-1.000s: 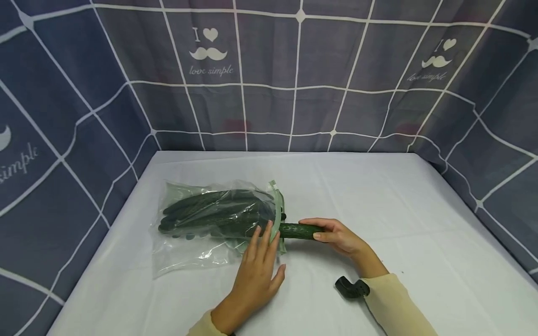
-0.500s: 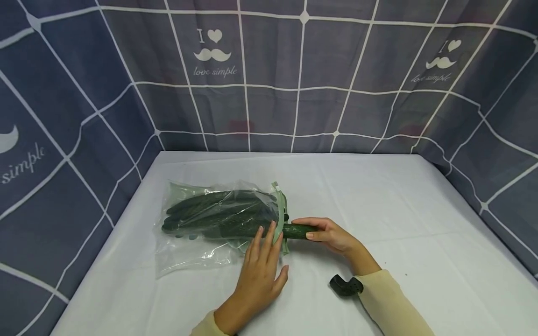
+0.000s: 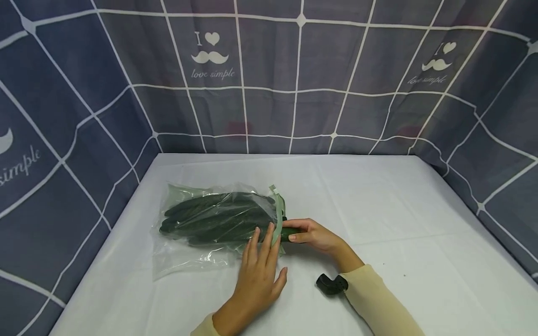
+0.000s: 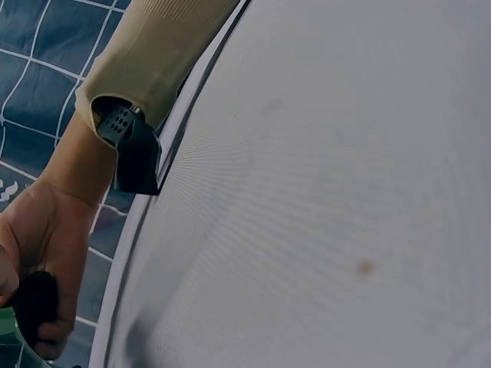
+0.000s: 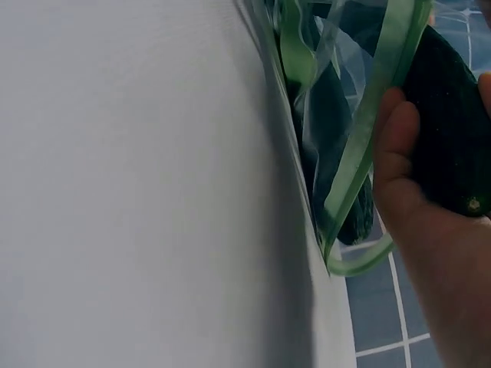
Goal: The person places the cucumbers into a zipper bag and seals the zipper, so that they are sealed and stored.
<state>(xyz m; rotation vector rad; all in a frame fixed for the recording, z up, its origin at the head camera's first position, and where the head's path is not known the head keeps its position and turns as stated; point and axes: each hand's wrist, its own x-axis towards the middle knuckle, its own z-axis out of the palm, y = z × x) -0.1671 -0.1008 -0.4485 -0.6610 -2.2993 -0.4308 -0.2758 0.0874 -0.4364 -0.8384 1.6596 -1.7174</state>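
Observation:
A clear zip bag [image 3: 178,263] lies on its side, with several dark green cucumbers [image 3: 214,214] inside. Its green zip edge [image 3: 278,212] faces right, and the mouth gapes in the right wrist view. My right hand [image 3: 321,240] grips the end of one cucumber [image 5: 453,130], thumb on one side and fingers on the other; the rest of it runs through the mouth into the bag. My left hand [image 3: 258,280] lies with fingers extended, fingertips on the bag's film beside the zip edge. In the left wrist view, the right hand [image 4: 57,230] shows around the dark cucumber end [image 4: 37,303].
White cloth [image 3: 386,200] covers the table. A dark checked curtain [image 3: 269,60] stands behind it and along both sides. A black wrist camera mount [image 3: 332,284] sticks out from the right sleeve [image 3: 378,298].
My right hand has moved left, sliding the cucumber further into the bag, so only a short end shows outside. The left hand has stayed at the bag's mouth.

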